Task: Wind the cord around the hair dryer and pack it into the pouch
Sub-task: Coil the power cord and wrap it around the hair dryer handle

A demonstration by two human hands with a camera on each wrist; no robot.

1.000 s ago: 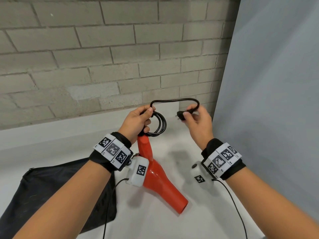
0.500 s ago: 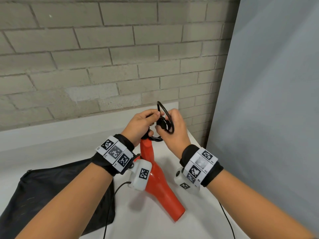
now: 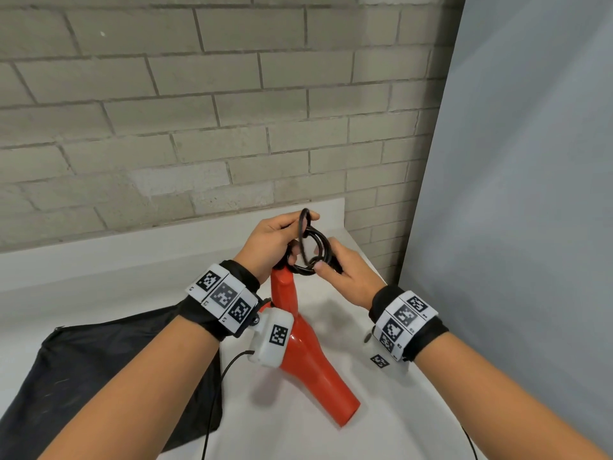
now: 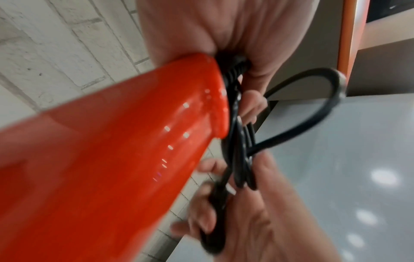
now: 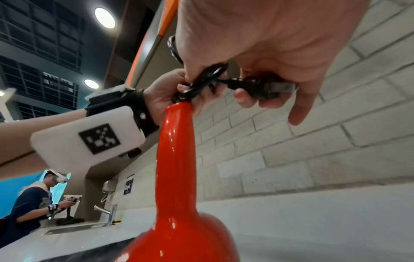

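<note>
The red hair dryer (image 3: 310,356) leans with its nozzle on the white table (image 3: 381,410) and its handle (image 5: 177,141) pointing up. Its black cord (image 3: 313,249) is coiled in small loops at the handle's top. My left hand (image 3: 277,239) grips the coil against the handle end (image 4: 201,99). My right hand (image 3: 343,275) holds the plug (image 5: 257,86), its metal prongs showing, with the thumb on the coil's lower side. One cord loop (image 4: 313,109) sticks out past the fingers. The black pouch (image 3: 99,376) lies flat at the lower left.
A brick wall (image 3: 199,127) stands behind the table and a grey panel (image 3: 530,194) closes the right side. In the right wrist view another person (image 5: 33,200) stands far off at a sink. Thin sensor cables (image 3: 212,410) hang from both wrists.
My right hand moved left with the plug, from a stretched loop at arm's width into the coil. The last loop has closed up. My left hand and the dryer stayed about where they were.
</note>
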